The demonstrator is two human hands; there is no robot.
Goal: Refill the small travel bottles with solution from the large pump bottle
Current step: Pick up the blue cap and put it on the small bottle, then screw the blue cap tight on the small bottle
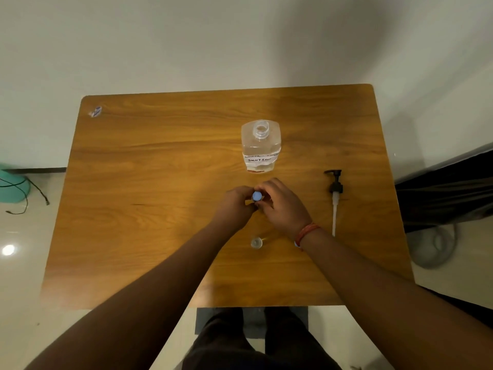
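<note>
Small clear travel bottle, blue round cap (257, 196), mid-table: left hand (236, 205) grips body, right hand (280, 202) pinches cap. Advice: steady body, twist cap squarely.

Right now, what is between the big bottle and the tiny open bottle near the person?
In the head view, both hands sit between the big bottle and tiny open bottle: left hand and right hand grip a blue-capped small bottle.

A pale blue cap (257, 196) shows between the gripping fingers. Beyond the grip stands a clear bottle (261, 145) with a white label; right of it lies a black-headed, white-tubed pump (334, 194). The table (160, 182) is honey-brown woodgrain.
</note>
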